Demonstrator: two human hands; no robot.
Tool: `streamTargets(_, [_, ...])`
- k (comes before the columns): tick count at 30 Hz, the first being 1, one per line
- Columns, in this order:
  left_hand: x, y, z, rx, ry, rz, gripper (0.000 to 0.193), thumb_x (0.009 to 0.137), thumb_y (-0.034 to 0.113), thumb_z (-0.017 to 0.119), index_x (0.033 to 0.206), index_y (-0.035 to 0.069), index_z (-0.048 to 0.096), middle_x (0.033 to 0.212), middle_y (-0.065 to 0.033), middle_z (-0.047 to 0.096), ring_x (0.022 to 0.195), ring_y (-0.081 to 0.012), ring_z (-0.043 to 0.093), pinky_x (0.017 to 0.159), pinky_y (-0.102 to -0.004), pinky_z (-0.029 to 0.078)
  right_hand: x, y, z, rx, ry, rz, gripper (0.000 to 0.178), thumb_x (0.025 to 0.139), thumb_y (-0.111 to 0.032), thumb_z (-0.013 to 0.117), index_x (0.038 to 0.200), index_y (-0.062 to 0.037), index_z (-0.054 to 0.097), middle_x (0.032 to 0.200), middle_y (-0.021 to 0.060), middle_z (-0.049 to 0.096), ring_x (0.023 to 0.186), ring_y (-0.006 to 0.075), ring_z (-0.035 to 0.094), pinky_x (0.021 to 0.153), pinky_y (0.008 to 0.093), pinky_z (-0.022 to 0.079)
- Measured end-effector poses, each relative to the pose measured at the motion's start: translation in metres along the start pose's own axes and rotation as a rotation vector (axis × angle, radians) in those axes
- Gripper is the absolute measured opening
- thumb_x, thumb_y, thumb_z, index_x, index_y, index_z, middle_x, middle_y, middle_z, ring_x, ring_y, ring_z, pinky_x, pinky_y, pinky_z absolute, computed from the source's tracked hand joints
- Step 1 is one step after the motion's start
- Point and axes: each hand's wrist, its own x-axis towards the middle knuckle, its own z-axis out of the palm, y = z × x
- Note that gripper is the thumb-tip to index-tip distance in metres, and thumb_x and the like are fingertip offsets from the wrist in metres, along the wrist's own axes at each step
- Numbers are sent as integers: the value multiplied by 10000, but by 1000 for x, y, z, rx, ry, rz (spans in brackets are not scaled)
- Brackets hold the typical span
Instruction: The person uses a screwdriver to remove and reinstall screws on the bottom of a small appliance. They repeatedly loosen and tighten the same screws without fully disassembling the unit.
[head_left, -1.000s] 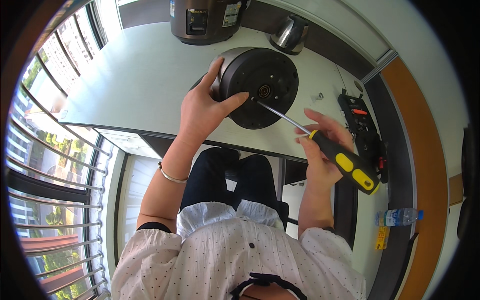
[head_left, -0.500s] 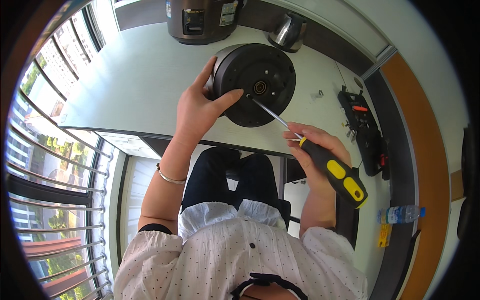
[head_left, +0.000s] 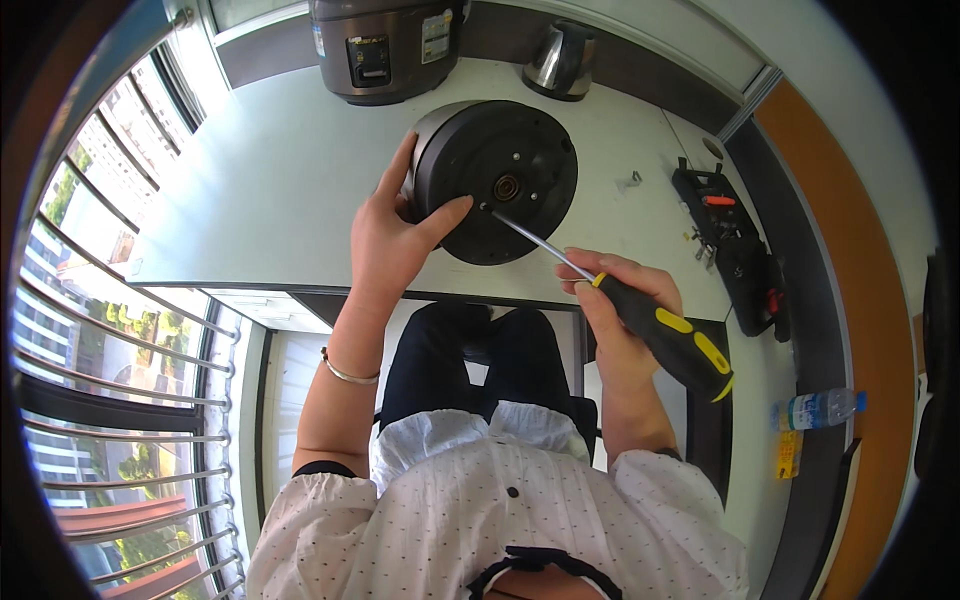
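A round appliance with a metallic side and a flat black base (head_left: 545, 150) is tipped so the base faces me; its ringed centre socket looks like the underside of an electric kettle. Along its left side my left hand (head_left: 388, 245) grips it, thumb pressed on the black base and fingers around the wall. My right hand (head_left: 628, 315) is closed around a screwdriver (head_left: 672, 345) with a black and yellow handle. The steel shaft slants up left, and its tip meets a screw spot on the base beside my left thumb. Several small screws show around the socket.
On the white table (head_left: 260, 180) a brown cooker (head_left: 385, 65) and a steel-and-black kettle (head_left: 560, 65) stand at the back. Toward the right lie a small metal piece (head_left: 630, 181), an open black tool case (head_left: 735, 250), a water bottle (head_left: 820, 409) and a yellow packet (head_left: 788, 455). Window bars line the left.
The screwdriver handle has turned in my right hand, its yellow patches now facing more to the right. My left hand keeps its hold. The whole view has shifted slightly.
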Motion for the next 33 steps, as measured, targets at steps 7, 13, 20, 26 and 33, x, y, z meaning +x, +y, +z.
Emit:
streamTargets(7, [-2,-8,-1,-44,-1,37,812,677,249,755,1403,109,422,752,-85,666,639,-113,605,658,-237,483,-12,3,-16,185,78,-9,245,828,70,615,1043,-12,531,1069,200,625,921,249,651,858,333,521])
streamTargets(13, [6,-25,3,-44,14,114,804,688,217,755,1409,115,414,718,-60,638,616,-94,560,647,-224,472,-6,22,-54,-287,203,-134,239,784,60,657,1015,16,612,1107,176,600,942,241,640,824,298,519])
streamTargets(20, [21,-39,5,-9,2,137,820,699,161,754,1429,124,382,742,-48,634,646,-88,552,653,-222,465,11,74,-100,-609,-178,54,371,707,133,612,1023,-60,636,1112,108,487,929,235,579,797,297,496])
streamTargets(26, [27,-48,19,-96,-47,209,826,729,115,737,1446,80,329,952,-115,646,839,-143,593,776,-259,472,37,94,-108,-985,-531,-129,335,708,119,581,999,-45,600,1166,144,475,1011,308,577,833,350,494])
streamTargets(33, [26,-55,24,-46,2,265,813,755,131,728,1452,80,313,1077,-144,622,961,-172,576,866,-271,440,64,146,-108,-1058,-663,-227,164,817,-105,558,953,-34,617,1137,178,500,1040,326,556,829,380,502])
